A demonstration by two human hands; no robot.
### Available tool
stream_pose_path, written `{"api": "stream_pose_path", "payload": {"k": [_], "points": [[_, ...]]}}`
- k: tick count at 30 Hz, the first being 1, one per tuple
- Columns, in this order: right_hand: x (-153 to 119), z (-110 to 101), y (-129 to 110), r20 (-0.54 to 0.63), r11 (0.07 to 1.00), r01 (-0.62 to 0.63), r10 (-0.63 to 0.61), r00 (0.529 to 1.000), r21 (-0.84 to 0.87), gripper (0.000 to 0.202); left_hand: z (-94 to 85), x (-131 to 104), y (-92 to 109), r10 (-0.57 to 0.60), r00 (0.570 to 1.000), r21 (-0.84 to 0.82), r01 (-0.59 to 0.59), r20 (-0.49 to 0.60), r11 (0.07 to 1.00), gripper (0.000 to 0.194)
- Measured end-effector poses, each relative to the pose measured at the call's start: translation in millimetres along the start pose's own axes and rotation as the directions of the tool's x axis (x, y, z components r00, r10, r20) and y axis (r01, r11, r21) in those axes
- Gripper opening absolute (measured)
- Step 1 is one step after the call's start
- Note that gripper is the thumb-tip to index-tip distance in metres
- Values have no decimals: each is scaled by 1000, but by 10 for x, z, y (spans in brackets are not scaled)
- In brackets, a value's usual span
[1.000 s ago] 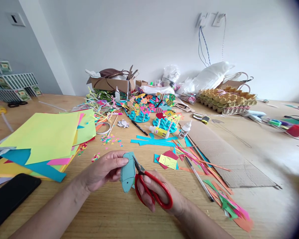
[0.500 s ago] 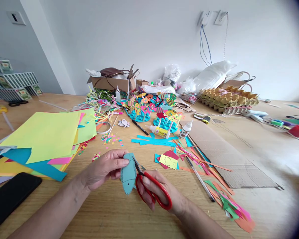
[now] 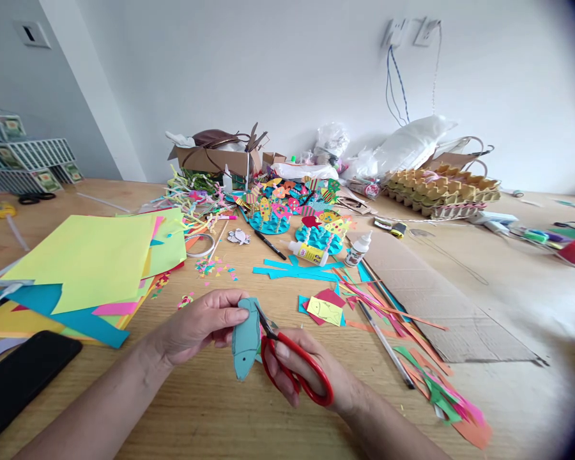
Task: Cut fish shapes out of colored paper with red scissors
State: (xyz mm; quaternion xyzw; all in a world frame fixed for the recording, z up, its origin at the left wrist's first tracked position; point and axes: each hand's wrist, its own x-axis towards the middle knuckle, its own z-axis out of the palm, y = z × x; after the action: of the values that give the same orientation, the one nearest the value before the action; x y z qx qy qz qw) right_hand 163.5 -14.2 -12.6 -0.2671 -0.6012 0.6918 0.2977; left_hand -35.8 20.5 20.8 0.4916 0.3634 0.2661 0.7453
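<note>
Between thumb and fingers, my left hand (image 3: 206, 322) pinches the upper end of a teal paper fish (image 3: 246, 338), which hangs nose down with a drawn outline and a dark eye. My right hand (image 3: 306, 367) is closed around the red handles of a pair of scissors (image 3: 316, 383). The blades lie along the upper right edge of the fish, nearly together. Beyond the hands, a yellow paper with a drawn fish (image 3: 324, 310) rests on red and blue scraps.
Coloured paper sheets (image 3: 81, 255) and a black phone (image 3: 23, 390) lie at left. Cardboard (image 3: 426, 300), a pen (image 3: 386, 345) and paper offcuts (image 3: 441, 390) are at right. Glue bottles (image 3: 358, 249) and decorated fish stands (image 3: 319, 236) stand farther back, before egg cartons (image 3: 441, 191).
The scissor blades have closed somewhat at the fish's edge. The fish's nose has tipped slightly downward. Both hands keep their hold.
</note>
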Motion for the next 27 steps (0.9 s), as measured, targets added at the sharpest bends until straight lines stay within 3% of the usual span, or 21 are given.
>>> {"api": "stream_pose_path", "payload": {"k": [18,24,27], "points": [[-12,-16,17,63,999,-7,4,998,52,44,1,-9,15,-15,1000,-19,15,1,1000,22],[-8,-27,-1,104,999,-29,26,994,31,46,-6,-14,36,28,994,-4,-27,103,1000,23],[-2,-23,-17,93,999,-43,42,995,13,47,-7,-14,37,21,995,3,-22,101,1000,22]]}}
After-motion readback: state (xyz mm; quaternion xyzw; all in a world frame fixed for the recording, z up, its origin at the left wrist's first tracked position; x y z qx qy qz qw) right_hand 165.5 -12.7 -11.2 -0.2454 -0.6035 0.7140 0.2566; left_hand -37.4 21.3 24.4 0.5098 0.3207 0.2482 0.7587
